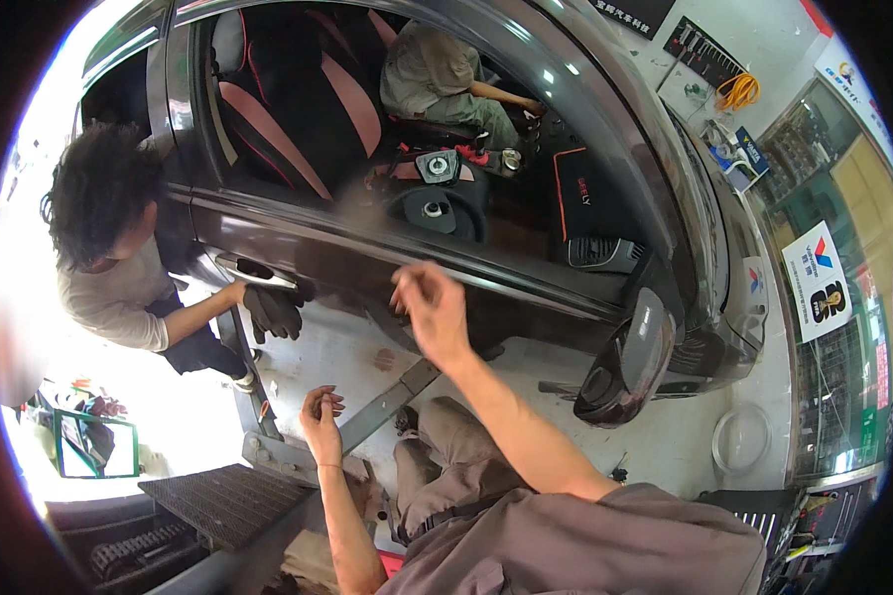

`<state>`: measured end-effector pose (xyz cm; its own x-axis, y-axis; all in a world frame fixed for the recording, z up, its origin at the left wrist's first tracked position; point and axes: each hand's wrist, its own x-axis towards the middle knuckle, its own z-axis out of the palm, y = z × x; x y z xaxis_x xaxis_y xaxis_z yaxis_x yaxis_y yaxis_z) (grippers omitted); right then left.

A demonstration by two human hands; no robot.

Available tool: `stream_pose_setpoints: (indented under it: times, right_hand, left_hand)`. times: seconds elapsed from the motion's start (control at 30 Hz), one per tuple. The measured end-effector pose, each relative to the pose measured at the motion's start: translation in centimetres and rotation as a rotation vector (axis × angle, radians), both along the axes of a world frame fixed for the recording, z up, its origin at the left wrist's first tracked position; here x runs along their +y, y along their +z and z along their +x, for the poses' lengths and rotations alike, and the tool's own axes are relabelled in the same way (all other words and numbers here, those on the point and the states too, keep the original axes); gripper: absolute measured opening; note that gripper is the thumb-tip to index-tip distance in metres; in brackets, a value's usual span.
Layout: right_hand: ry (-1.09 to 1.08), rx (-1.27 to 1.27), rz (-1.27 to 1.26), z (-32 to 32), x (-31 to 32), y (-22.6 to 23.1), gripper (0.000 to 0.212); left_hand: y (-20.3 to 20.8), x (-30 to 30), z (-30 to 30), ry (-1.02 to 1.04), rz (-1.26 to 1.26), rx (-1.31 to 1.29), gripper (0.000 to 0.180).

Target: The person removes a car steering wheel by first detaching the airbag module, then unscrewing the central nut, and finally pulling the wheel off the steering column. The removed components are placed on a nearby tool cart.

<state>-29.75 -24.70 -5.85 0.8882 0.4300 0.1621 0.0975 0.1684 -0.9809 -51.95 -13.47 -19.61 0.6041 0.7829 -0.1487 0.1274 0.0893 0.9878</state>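
My right hand [431, 307] is raised in front of the dark brown car door [337, 263], just below the window edge. Its fingers are loosely bent and somewhat apart, with nothing seen in them. Lower and to the left, my left hand [321, 409] hangs above the floor near a grey metal lift arm [392, 399]. Its fingers curl loosely, and no object shows in them. Left of my hands, a co-worker's dark-gloved hand [274, 312] is beside the door handle [256, 271].
A second person [432, 74] sits inside the car, near the gear lever [432, 209]. The side mirror [625, 362] juts out at my right. A dark ribbed ramp [226, 504] lies at lower left. A round clear tub [741, 439] stands on the floor at right.
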Motion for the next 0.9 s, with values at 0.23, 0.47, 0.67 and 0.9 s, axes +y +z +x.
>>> stream_pose_setpoints:
  times: [0.23, 0.47, 0.67, 0.9]
  right_hand:
    - [-0.335, -0.511, -0.465, 12.8, 4.6, 2.4, 0.016]
    - [-0.085, -0.436, -0.926, 18.2, 5.5, -3.5, 0.027]
    - [-0.031, -0.419, -1.005, 18.3, 6.1, -3.7, 0.031]
    - [0.120, -0.337, -1.122, 17.6, 6.0, -0.9, 0.039]
  left_hand:
    - [2.5, 1.8, -1.8, 0.099, -0.007, -0.081, 0.021]
    - [-0.3, 1.7, -3.3, 0.283, -0.112, -0.130, 0.020]
    - [0.9, 2.8, 0.8, 0.208, -0.038, -0.161, 0.020]
    - [8.1, 7.4, 7.8, 0.015, 0.101, -0.136, 0.018]
